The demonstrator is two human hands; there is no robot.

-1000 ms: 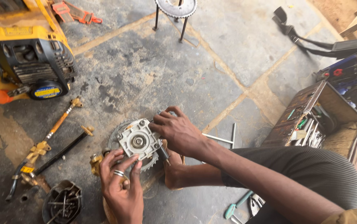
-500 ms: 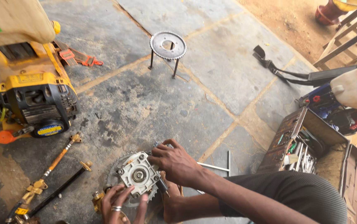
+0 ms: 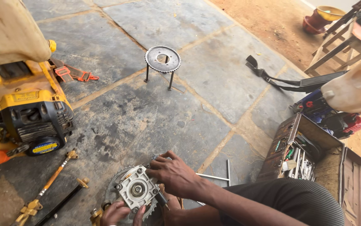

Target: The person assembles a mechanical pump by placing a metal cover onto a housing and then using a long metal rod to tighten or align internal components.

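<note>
On the floor, our right hand gripped the housing, fingers curled; left hand fingers pinched its lower edge.

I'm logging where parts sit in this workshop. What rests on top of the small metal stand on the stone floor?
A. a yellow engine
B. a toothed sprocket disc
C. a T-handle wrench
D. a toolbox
B: a toothed sprocket disc with a centre hole lies flat on the thin-legged stand, well apart from the yellow engine at the left and the toolbox at the right.
</note>
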